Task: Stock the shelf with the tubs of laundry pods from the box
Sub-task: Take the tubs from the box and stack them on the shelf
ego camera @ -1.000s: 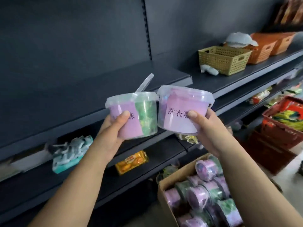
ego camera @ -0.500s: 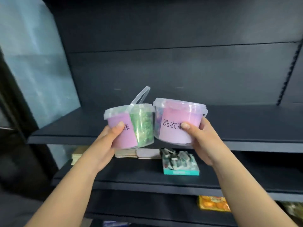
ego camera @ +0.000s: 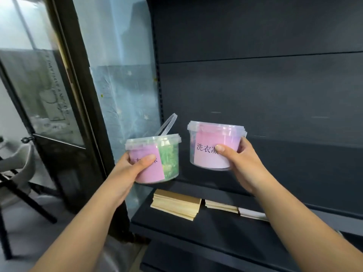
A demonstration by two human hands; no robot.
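Left hand (ego camera: 127,171) grips the green-and-pink tub (ego camera: 157,160), thumb across its label, the other fingers hidden behind. Right hand (ego camera: 241,163) clasps the pink tub (ego camera: 214,146) likewise, its print half covered. Both tubs are held in the air before the dark shelf (ego camera: 304,163); beneath, tan card stacks (ego camera: 176,205).

**Chinese print on the tub labels**

The pink label on the right tub (ego camera: 211,138) reads 洗衣凝; any further characters lie under the thumb of the right hand (ego camera: 243,165). The left tub (ego camera: 169,160) shows only fragments of black characters beside the left hand (ego camera: 127,172). Faint lettering on the glass door (ego camera: 57,91) is illegible.
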